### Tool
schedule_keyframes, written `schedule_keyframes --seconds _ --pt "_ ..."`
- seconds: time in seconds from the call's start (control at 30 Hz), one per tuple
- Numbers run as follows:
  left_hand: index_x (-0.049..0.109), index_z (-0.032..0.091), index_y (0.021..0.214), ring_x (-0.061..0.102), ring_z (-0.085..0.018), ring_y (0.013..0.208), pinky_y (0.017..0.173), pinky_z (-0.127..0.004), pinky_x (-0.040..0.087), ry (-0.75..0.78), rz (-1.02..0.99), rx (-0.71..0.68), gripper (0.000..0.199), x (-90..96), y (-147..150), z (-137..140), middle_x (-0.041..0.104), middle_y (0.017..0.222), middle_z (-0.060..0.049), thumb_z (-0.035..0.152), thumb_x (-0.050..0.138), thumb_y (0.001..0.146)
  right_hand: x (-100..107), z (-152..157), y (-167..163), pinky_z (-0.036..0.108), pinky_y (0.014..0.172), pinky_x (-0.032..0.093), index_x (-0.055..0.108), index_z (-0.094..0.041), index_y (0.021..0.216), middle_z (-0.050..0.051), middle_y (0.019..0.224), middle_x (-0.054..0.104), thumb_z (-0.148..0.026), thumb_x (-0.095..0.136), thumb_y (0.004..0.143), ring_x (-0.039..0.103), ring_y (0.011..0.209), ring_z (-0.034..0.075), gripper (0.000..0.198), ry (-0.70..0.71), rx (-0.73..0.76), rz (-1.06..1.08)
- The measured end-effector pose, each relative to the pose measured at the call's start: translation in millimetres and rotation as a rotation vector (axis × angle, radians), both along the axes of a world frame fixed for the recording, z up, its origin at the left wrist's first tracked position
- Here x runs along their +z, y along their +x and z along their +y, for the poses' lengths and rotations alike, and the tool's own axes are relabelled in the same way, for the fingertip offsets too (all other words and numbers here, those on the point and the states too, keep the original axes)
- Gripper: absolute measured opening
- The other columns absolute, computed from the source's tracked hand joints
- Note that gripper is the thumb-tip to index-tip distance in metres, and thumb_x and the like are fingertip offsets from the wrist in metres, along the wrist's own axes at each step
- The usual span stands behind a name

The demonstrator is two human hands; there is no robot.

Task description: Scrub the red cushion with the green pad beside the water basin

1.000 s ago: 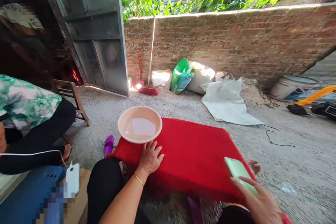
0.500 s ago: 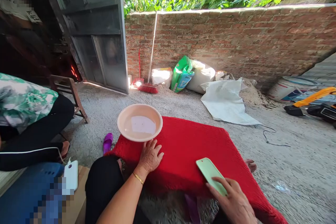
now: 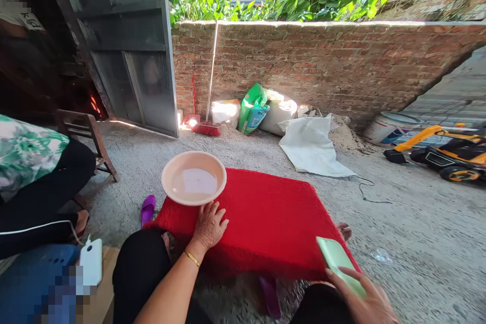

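A red plush cloth [image 3: 266, 212] is spread flat over a low surface in front of my knees. My left hand [image 3: 210, 224] lies on it, fingers spread, just below a peach plastic basin [image 3: 171, 190] holding clear water. The fingertips are close to the basin's rim. At the cloth's right front edge, my right hand [image 3: 366, 297] grips what looks like a light green scrubbing brush [image 3: 334, 252] by its near end. Its flat, oblong back faces up; the underside is hidden.
Purple shoes [image 3: 148, 208] show beside and below the cloth. A seated person [image 3: 32, 154] is at the left, near a wooden chair [image 3: 96, 136] and a white phone [image 3: 91, 262]. Broom [image 3: 206, 129], sacks [image 3: 253, 111] and a toy digger [image 3: 451, 149] stand along the brick wall.
My right hand has moved right with the brush, to the cloth's right edge. My left hand stays by the basin. The view has turned slightly right, showing more of the toy digger.
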State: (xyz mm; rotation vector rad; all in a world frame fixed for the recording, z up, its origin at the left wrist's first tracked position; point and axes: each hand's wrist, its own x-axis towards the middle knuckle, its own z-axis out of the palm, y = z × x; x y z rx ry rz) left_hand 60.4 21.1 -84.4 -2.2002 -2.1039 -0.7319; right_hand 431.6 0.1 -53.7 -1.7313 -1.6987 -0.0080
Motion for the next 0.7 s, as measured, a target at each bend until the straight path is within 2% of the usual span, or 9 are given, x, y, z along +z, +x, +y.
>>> schedule_keyframes --seconds 0.07,0.17,0.23,0.3,0.37,0.43,0.6,0.7 --pt "0.063 0.026 0.116 0.046 -0.025 0.127 0.11 -0.048 0.034 0.0 0.009 0.002 0.029 0.4 0 0 0.057 0.133 -0.007 0.035 0.055 0.089 2 -6 -57 0.041 0.063 0.056 0.067 -0.03 0.085 0.007 0.083 0.064 -0.054 0.055 0.079 0.066 0.079 0.029 0.028 -0.018 0.197 0.087" --pt "0.063 0.026 0.116 0.046 -0.024 0.127 0.11 -0.047 0.034 -0.001 0.021 0.005 0.03 0.8 -1 0 0.057 0.133 -0.007 0.035 0.055 0.089 0 -21 -126 0.033 0.067 0.056 0.067 -0.03 0.088 0.005 0.092 0.063 -0.051 0.06 0.078 0.065 0.08 0.022 0.024 -0.096 0.494 0.104" --pt "0.062 0.025 0.117 0.046 -0.024 0.127 0.11 -0.046 0.034 -0.002 0.03 0.005 0.03 1.0 -1 -1 0.057 0.133 -0.007 0.035 0.055 0.089 -4 -28 -152 0.032 0.07 0.055 0.067 -0.032 0.091 0.004 0.098 0.063 -0.045 0.062 0.078 0.064 0.083 0.021 0.02 -0.125 0.614 0.047" --pt "0.062 0.025 0.117 0.046 -0.024 0.127 0.11 -0.047 0.035 -0.003 0.037 0.003 0.03 1.1 -2 -1 0.057 0.133 -0.007 0.034 0.054 0.089 -6 -32 -160 0.034 0.073 0.055 0.068 -0.032 0.092 0.005 0.1 0.063 -0.04 0.062 0.078 0.063 0.085 0.021 0.017 -0.132 0.652 -0.007" --pt "0.062 0.025 0.118 0.046 -0.024 0.127 0.11 -0.047 0.034 -0.003 0.041 0.002 0.03 1.4 -2 -2 0.056 0.133 -0.007 0.034 0.053 0.09 -8 -30 -154 0.034 0.073 0.055 0.068 -0.032 0.092 0.004 0.099 0.063 -0.041 0.062 0.078 0.063 0.084 0.021 0.017 -0.135 0.614 -0.025" --pt "0.062 0.025 0.117 0.046 -0.024 0.127 0.11 -0.047 0.034 0.0 0.042 0.0 0.029 1.8 -3 -2 0.057 0.133 -0.007 0.033 0.053 0.09 -9 -26 -134 0.034 0.072 0.055 0.068 -0.032 0.09 0.004 0.097 0.063 -0.046 0.061 0.078 0.063 0.081 0.021 0.02 -0.145 0.527 -0.008" --pt "0.062 0.024 0.116 0.047 -0.025 0.127 0.11 -0.048 0.035 0.011 0.041 -0.005 0.029 2.8 -4 -3 0.057 0.132 -0.008 0.031 0.054 0.09 -12 -17 -33 0.038 0.067 0.056 0.068 -0.033 0.084 0.005 0.086 0.064 -0.064 0.058 0.074 0.066 0.075 0.024 0.033 -0.159 0.245 0.083" --pt "0.062 0.025 0.117 0.047 -0.025 0.127 0.109 -0.049 0.036 0.003 0.025 0.013 0.03 2.9 -2 -2 0.057 0.132 -0.007 0.031 0.054 0.089 -24 -11 20 0.041 0.061 0.054 0.068 -0.035 0.076 0.006 0.079 0.063 -0.069 0.059 0.071 0.065 0.073 0.027 0.035 -0.039 0.058 0.02"
